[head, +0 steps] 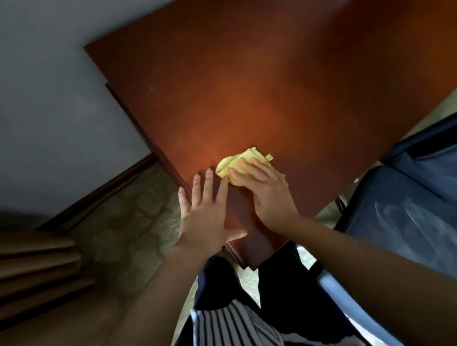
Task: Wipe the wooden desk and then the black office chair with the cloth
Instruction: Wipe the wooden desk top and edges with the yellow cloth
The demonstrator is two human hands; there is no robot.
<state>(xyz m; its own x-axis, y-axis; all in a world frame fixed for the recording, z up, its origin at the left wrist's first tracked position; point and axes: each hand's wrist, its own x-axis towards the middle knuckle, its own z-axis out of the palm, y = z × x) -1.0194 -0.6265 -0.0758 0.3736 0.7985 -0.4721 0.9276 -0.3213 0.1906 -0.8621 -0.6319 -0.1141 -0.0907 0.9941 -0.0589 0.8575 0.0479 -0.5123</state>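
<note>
The yellow cloth (237, 163) lay bunched on the desk (264, 63) near its corner at 7 o'clock, under the right hand (270, 190), whose grip was spread, fingers laid over the wad and pressing it down; the thumb was hidden. At 8 o'clock of the cloth the left hand (204, 209) rested flat on the desk edge, fingers apart, holding nothing. By my judgement the desk wipe was under way at the near corner, with the broad top toward 1 o'clock possibly left and the office chair (424, 220) at 4 o'clock not yet wiped. No streaks showed which parts were done; the chair was cut off and blurred, and the desk's far end ran out of frame
</note>
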